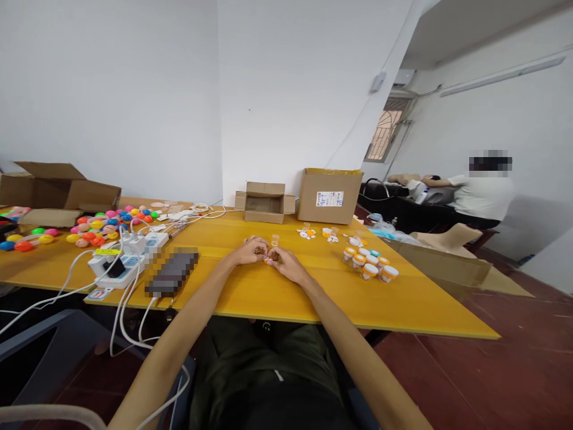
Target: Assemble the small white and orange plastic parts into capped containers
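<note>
My left hand point(251, 251) and my right hand point(287, 264) meet over the middle of the yellow table point(268, 298), fingers closed together. Between the fingertips is a small orange-and-white piece point(267, 261), mostly hidden by them; its exact kind is too small to tell. Just beyond my hands stands a small clear plastic cup point(274, 240). To the right, several small clear jars point(369, 272) with orange, white and teal lids stand in a group. Farther back lie loose white and orange pieces point(307, 235), with clear cups among them.
A small open cardboard box point(265, 206) and a taller carton point(330, 197) stand at the back. On the left are power strips point(129, 263) with cables, a dark phone-like device point(172, 273), colourful balls point(96, 230) and an open box point(58, 191). Another person point(481, 194) sits at far right.
</note>
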Demonstrator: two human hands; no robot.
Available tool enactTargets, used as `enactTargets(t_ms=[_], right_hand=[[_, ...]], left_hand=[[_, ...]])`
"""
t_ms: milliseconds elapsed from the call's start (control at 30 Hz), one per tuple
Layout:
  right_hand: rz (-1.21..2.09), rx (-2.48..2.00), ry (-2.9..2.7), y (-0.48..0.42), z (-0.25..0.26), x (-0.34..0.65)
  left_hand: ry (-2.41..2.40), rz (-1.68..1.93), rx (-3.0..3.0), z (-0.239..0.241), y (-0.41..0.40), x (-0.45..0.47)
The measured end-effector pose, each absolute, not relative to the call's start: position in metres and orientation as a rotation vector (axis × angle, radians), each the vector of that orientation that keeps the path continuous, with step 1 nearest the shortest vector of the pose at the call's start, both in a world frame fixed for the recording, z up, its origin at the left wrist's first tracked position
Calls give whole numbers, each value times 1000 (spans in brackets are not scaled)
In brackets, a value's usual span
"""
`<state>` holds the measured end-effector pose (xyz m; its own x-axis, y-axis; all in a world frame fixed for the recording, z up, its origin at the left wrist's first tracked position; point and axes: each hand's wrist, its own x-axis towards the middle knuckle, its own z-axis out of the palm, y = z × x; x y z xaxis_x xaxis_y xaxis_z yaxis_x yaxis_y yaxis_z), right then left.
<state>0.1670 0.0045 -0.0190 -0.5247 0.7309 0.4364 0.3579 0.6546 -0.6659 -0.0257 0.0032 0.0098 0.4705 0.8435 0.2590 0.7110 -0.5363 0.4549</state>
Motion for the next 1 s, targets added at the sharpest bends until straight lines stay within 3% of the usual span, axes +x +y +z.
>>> enactTargets(t_ms=[1000], right_hand=[[658,-822,-2140,7,-22,167]], left_hand=[[1343,660,2409,10,2,-23]])
